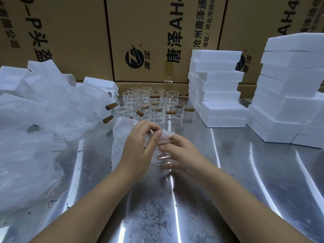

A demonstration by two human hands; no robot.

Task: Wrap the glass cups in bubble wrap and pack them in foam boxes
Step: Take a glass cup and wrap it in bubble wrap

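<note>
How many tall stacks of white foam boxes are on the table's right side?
2: a shorter stack beside the glass cups, a taller stack at far right. More foam lies left, partly hidden.

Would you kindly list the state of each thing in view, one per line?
left hand: shut on the bubble wrap, pressing it to the cup
right hand: shut on the glass cup
glass cup: held above the table, partly wrapped
bubble wrap: partly around the cup, rest hanging loose
cluster of glass cups: upright, unwrapped
foam boxes: closed, stacked
plastic bag: crumpled, open
</note>
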